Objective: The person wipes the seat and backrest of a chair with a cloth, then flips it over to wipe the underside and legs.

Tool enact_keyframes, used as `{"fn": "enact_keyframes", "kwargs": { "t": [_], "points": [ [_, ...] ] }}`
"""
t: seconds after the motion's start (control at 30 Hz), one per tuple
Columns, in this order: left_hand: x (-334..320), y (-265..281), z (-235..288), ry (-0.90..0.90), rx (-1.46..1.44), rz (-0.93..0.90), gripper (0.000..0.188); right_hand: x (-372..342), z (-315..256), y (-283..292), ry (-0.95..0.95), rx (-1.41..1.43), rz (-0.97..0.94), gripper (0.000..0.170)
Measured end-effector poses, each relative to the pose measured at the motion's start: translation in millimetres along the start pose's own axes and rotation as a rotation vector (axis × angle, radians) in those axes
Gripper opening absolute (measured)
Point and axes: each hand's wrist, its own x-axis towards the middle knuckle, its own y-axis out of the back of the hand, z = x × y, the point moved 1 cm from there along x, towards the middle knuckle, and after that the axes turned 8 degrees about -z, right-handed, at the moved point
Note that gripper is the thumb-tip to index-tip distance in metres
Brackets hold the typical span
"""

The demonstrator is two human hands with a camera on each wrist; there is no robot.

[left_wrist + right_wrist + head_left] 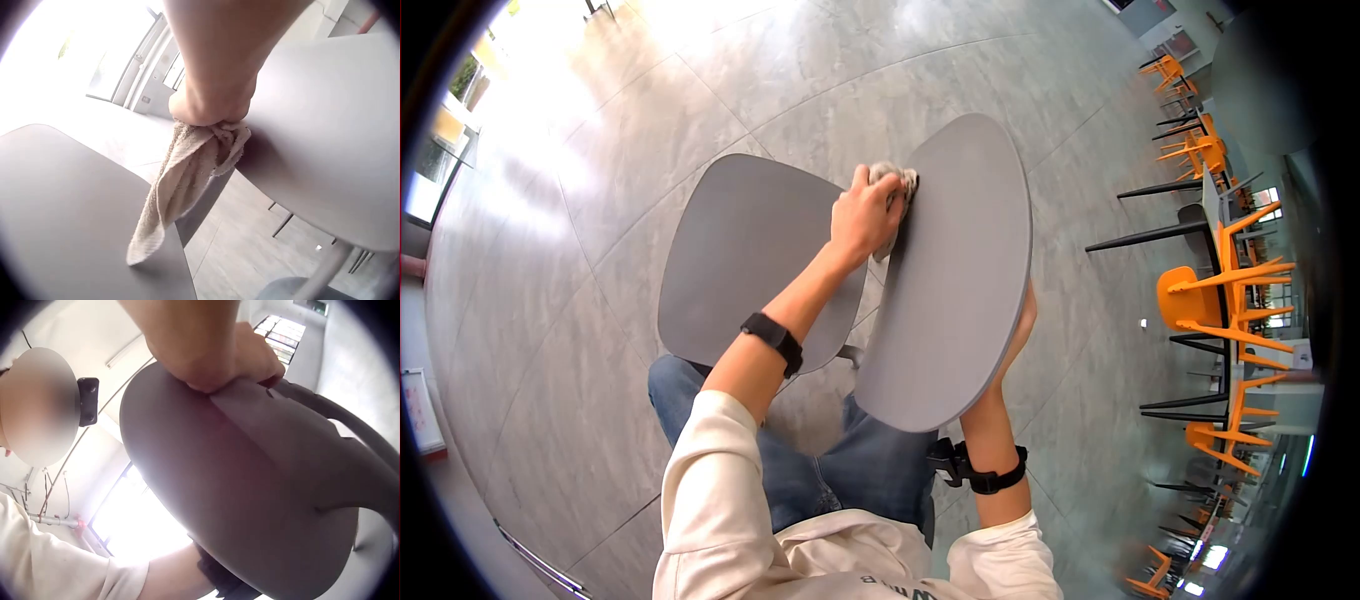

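Observation:
A grey chair has a flat seat [750, 260] and a raised oval backrest [960, 270]. My left hand [865, 215] grips a crumpled beige cloth [885, 245] against the backrest's inner edge in the head view. In the left wrist view the cloth [187, 175] hangs in folds below that hand [215, 94], between two grey panels. Mostly hidden behind the backrest, my right hand [1022, 325] holds its far side. The right wrist view has this hand [219, 362] curled at the rear of the backrest [219, 481], beside its support; some fingers are hidden.
My legs in jeans [850, 470] are below the chair in the head view. Grey tiled floor [800, 80] surrounds it. Along the right side stand a long table and several orange chairs [1185, 300], some with legs raised. A wall frame [422, 410] is at far left.

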Motion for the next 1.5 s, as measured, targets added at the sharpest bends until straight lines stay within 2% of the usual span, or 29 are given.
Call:
{"fn": "enact_keyframes", "kwargs": {
  "t": [0.03, 0.1, 0.17, 0.23, 0.33, 0.47, 0.57, 0.67, 0.77, 0.83, 0.9, 0.97, 1.0, 1.1, 1.17, 1.2, 1.3, 1.37, 1.43, 1.5],
  "points": [
    [12, -2, 1, 0.002, 0.036, 0.034, 0.017, 0, -2, -1, -0.079, 0.117, 0.021, 0.018],
    [30, -5, 1, 0.060, 0.054, 0.041, 0.016, 2, -1, 0, 0.103, -0.142, -0.004, 0.018],
    [37, -6, 0, 0.098, 0.024, 0.053, 0.016, 0, 1, 2, 0.177, -0.263, -0.007, 0.018],
    [24, -4, 7, 0.129, -0.007, 0.020, 0.016, 1, 2, 2, 0.155, -0.243, 0.008, 0.018],
    [-6, 2, 14, 0.196, -0.029, -0.073, 0.017, -2, -6, -7, 0.042, -0.026, 0.076, 0.019],
    [-37, 7, 7, 0.190, -0.104, -0.151, 0.016, -1, -4, -4, 0.036, -0.014, 0.038, 0.019],
    [-2, 4, 14, 0.162, 0.008, -0.080, 0.017, 0, 6, 2, 0.053, -0.030, 0.013, 0.019],
    [39, 6, 31, 0.159, -0.040, 0.093, 0.019, 5, 7, 6, 0.048, -0.065, 0.009, 0.018],
    [41, 12, 50, 0.020, -0.170, 0.155, 0.021, 9, 7, 4, -0.002, 0.007, 0.030, 0.018],
    [34, 36, 91, -0.159, -0.228, 0.238, 0.022, 8, 7, 2, -0.039, 0.058, 0.047, 0.018],
    [26, 56, 130, -0.360, -0.277, 0.320, 0.021, 7, 9, 5, 0.004, 0.033, 0.013, 0.019],
    [4, 71, 156, -0.528, -0.360, 0.308, 0.021, 10, 12, 6, 0.030, 0.068, 0.001, 0.020],
    [-9, 75, 159, -0.562, -0.385, 0.247, 0.022, 12, 14, 5, 0.030, 0.115, 0.008, 0.020],
    [-63, 95, 146, -0.554, -0.547, 0.070, 0.022, 15, 27, 12, 0.070, 0.188, -0.021, 0.019],
    [-109, 89, 115, -0.332, -0.785, -0.099, 0.020, 22, 46, 21, 0.083, 0.148, -0.029, 0.019],
    [-130, 88, 96, -0.233, -0.816, -0.167, 0.019, 16, 23, 12, 0.031, 0.138, -0.010, 0.020],
    [-190, 89, 42, 0.108, -0.899, -0.295, 0.019, 19, 31, 16, 0.252, -0.180, -0.049, 0.023],
    [-222, 83, 8, 0.215, -0.911, -0.258, 0.018, 23, 41, 20, 0.356, -0.363, -0.022, 0.025],
    [-246, 71, -28, 0.397, -1.047, -0.206, 0.019, 30, 50, 25, 0.350, -0.354, -0.003, 0.027],
    [-260, 72, -43, 0.528, -1.385, -0.130, 0.021, 30, 48, 26, 0.304, -0.313, 0.019, 0.030]
  ]
}}
